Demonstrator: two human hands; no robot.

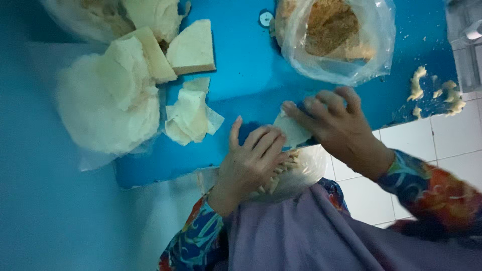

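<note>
We pinch a thin pale wrapper sheet (292, 131) between both hands, right hand (341, 128) fingers clamped on its top, left hand (253, 163) pressing below, right at the blue table (241, 75) edge. Bare blue room lies ahead, between the wrapper pile (193, 113) and crumb bag (334, 37); dough scraps (437, 93) sit well right.

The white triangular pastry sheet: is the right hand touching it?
Touching. The head view shows the right hand pinching the white triangular pastry sheet between its fingertips.
</note>
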